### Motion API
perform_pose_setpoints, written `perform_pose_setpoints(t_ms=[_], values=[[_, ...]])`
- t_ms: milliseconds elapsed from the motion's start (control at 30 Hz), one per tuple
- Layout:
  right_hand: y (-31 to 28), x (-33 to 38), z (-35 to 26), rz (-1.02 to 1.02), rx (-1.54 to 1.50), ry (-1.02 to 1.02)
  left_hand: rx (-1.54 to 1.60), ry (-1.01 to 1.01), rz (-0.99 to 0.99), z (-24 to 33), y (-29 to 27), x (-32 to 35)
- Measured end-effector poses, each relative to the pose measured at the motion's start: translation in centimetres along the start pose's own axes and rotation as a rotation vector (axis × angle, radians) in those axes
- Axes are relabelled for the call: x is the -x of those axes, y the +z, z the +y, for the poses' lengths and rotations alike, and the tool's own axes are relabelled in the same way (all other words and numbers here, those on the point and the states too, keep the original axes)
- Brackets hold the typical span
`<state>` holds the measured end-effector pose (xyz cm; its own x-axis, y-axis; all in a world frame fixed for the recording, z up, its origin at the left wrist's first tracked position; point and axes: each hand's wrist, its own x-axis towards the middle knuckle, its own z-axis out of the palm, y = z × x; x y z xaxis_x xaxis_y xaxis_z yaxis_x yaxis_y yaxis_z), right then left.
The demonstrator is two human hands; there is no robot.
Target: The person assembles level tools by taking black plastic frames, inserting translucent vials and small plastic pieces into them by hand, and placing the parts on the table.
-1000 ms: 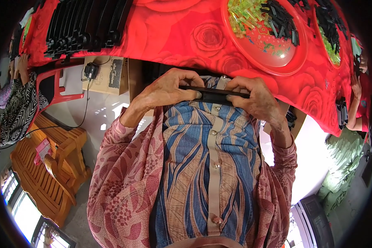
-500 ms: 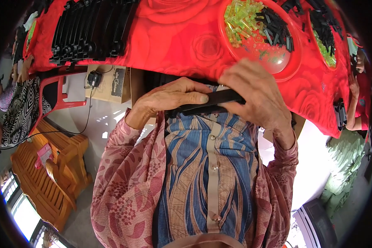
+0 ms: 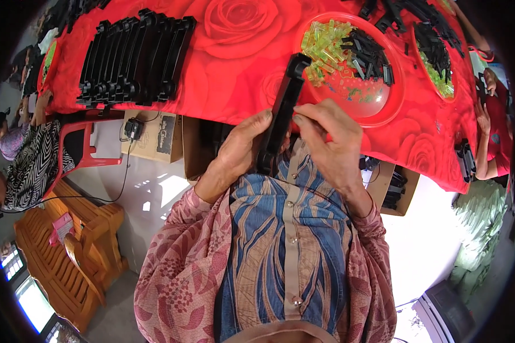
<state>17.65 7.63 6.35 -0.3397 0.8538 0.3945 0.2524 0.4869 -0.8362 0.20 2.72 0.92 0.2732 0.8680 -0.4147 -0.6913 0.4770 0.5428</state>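
Hands hold black bar beside red bowl of green and black pieces.

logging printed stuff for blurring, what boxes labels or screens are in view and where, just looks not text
Cardboard box: under the table edge, left of the hands; brown, rectangular, with a dark printed panel.
Second cardboard box: under the table at right; brown, open, dark parts inside.
Pink packet: on the wooden bench at left; small and flat.
Screens: lower left rim; two bright rectangles in dark frames.
Dark boxy monitor-like thing: lower right; unlit.
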Motion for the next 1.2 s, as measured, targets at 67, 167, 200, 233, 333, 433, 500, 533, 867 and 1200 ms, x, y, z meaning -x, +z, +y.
perform_pose_setpoints(t_ms=[67, 167, 200, 233, 333, 433, 500, 533, 867, 1200], values=[[0.6, 0.0, 0.2, -0.051, 0.086, 0.076, -0.039, 0.029, 0.035, -0.4, 0.8, 0.1], [1.2, 0.1, 0.7, -0.036, 0.272, 0.016, -0.159, 0.107, 0.032, -1.1, 1.3, 0.2], [1.1, 0.2, 0.6, -0.046, 0.365, 0.015, -0.209, 0.126, 0.000, -1.3, 1.0, 0.2], [0.9, 0.3, 0.4, -0.063, 0.351, 0.039, -0.211, 0.138, -0.005, -1.4, 1.1, 0.2], [0.5, 0.5, 0.6, -0.066, 0.266, 0.084, -0.340, 0.231, 0.044, -1.6, 1.8, 0.1], [0.6, 1.0, 0.8, -0.049, 0.161, 0.183, -0.449, 0.159, 0.090, -1.3, 2.0, 0.2], [0.7, 1.1, 1.0, -0.045, 0.125, 0.226, -0.495, 0.211, 0.097, -1.8, 1.6, 0.1], [0.8, 1.2, 1.3, -0.034, 0.101, 0.229, -0.535, 0.254, 0.105, -2.0, 1.6, 0.1], [1.2, 0.9, 1.2, -0.037, 0.029, 0.169, -0.232, 0.069, 0.157, -1.6, 1.6, -0.1], [2.3, 1.9, 0.8, -0.221, 0.338, 0.154, -0.351, 0.209, 0.241, -1.4, 2.1, -0.5]])
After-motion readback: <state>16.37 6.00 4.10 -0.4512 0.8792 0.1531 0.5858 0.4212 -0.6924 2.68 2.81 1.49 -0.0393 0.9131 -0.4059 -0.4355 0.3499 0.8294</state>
